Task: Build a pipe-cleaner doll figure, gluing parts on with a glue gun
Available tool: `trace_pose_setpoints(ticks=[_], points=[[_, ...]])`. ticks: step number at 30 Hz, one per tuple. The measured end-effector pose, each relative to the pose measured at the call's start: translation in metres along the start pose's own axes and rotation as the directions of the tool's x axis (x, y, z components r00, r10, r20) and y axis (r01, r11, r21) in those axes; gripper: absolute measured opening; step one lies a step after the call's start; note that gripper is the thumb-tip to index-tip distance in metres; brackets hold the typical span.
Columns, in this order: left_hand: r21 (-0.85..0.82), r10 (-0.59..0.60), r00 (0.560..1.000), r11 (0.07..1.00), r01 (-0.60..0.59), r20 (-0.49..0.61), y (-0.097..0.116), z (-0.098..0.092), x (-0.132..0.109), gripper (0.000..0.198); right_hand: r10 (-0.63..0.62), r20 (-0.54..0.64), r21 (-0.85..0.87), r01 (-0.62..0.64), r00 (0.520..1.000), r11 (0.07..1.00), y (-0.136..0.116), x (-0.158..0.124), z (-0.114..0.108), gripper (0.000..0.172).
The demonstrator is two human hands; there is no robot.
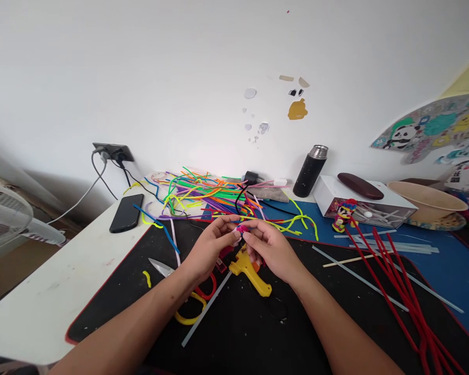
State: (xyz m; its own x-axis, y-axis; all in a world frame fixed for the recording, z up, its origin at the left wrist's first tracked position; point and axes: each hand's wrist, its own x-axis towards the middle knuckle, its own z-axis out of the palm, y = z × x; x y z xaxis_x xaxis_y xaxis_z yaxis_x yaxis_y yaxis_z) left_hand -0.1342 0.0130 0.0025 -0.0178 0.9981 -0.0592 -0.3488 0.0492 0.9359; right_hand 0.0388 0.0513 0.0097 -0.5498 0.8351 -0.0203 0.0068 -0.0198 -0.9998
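Observation:
My left hand and my right hand meet over the black mat, fingertips closed on a small pink and white piece. It looks like fuzzy pipe cleaner, but its shape is mostly hidden by my fingers. Right below my hands lies a yellow glue gun with a clear glue stick running out of its back toward me. Scissors with red and yellow handles lie under my left wrist, blades pointing away to the left. A short yellow pipe cleaner scrap rests beside them.
A heap of colourful pipe cleaners lies along the wall. Red pipe cleaners and loose glue sticks are at right, near a small figurine and a white box. A black bottle stands behind; a phone lies left.

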Motion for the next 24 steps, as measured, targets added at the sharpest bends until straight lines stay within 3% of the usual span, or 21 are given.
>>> trace_pose_setpoints(ticks=[24], points=[[-0.008,-0.017,1.0,1.0,0.017,0.017,0.0016,0.0009,-0.0027,0.044,0.0,-0.01,0.004,0.001,1.0,1.0,-0.003,-0.0016,0.0005,0.038]])
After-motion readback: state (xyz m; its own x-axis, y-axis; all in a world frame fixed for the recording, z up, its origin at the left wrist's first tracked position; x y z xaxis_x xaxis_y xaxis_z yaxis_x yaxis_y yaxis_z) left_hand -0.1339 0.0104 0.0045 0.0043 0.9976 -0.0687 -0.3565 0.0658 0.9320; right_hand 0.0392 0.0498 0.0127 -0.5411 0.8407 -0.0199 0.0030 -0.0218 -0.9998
